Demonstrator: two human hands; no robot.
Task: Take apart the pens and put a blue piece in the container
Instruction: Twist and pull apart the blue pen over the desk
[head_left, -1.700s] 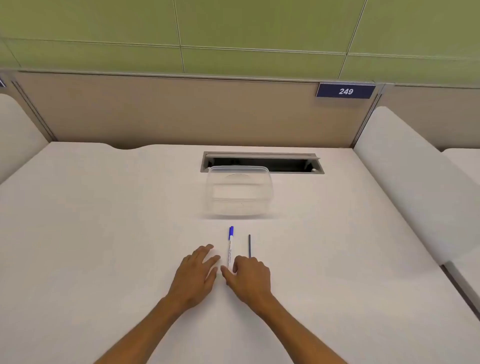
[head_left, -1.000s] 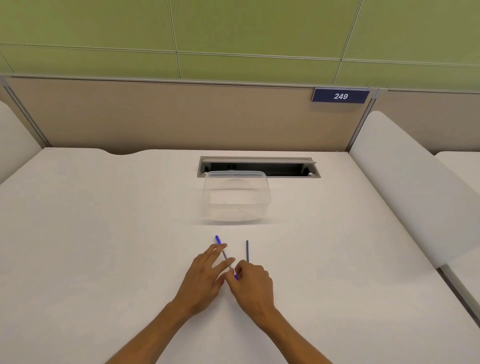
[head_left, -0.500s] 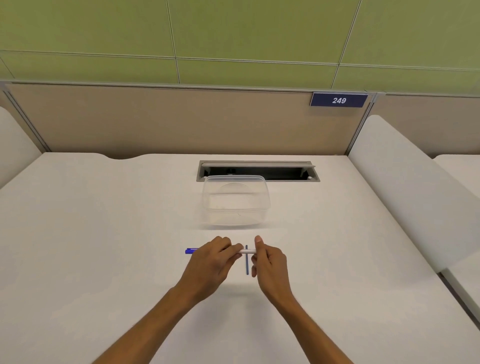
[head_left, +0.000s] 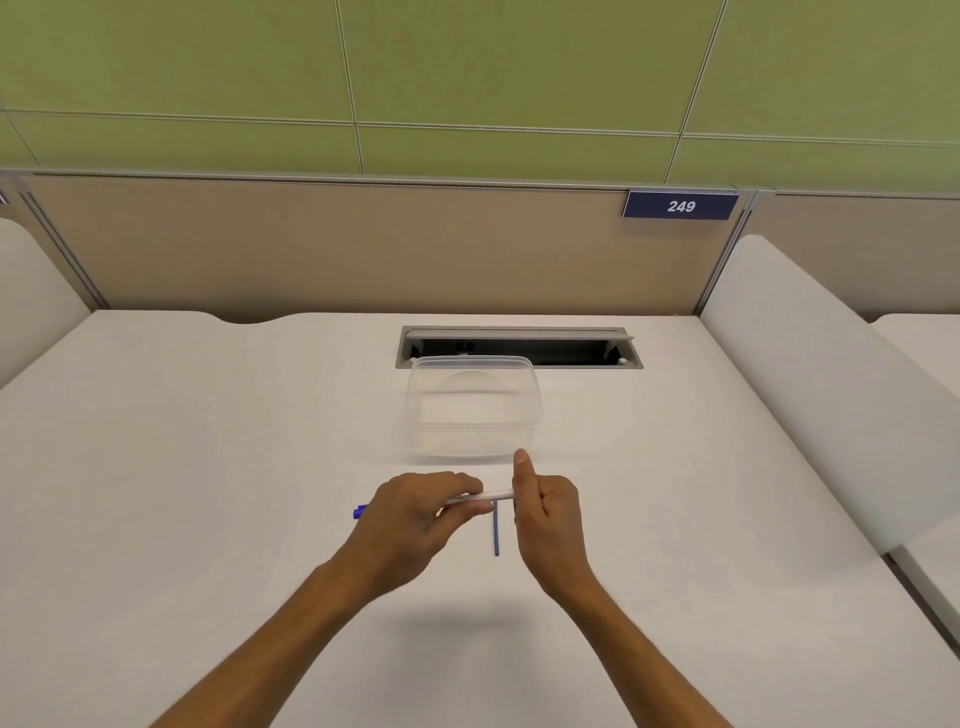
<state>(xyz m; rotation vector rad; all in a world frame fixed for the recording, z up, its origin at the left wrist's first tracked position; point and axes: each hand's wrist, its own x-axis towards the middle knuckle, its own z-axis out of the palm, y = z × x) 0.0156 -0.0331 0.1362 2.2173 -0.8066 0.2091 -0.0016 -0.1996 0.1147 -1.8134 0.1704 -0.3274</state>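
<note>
Pen (head_left: 480, 499): white barrel held level above the desk (head_left: 208, 467), just on the near side of the container (head_left: 475, 410), approx parallel to its front wall.

Left hand (head_left: 415, 517): fingers curled round the barrel mid-section; blue cap (head_left: 359, 512) sticks out past the hand, on the container's left. Judged a steadying hold.

Right hand (head_left: 545, 512): closed at the barrel's other end, thumb raised; exact contact pts hidden, so cannot confirm what it pinches. Opposed holds at either end suit a pull-apart or twist.

Thin dark-blue piece (head_left: 496, 532): lies on desk under the pen, nearer the person than the container, pointing toward it.

Container: clear, open, nothing visible inside. Set centrally and close by; short drop-in reach, in my judgement.
</note>
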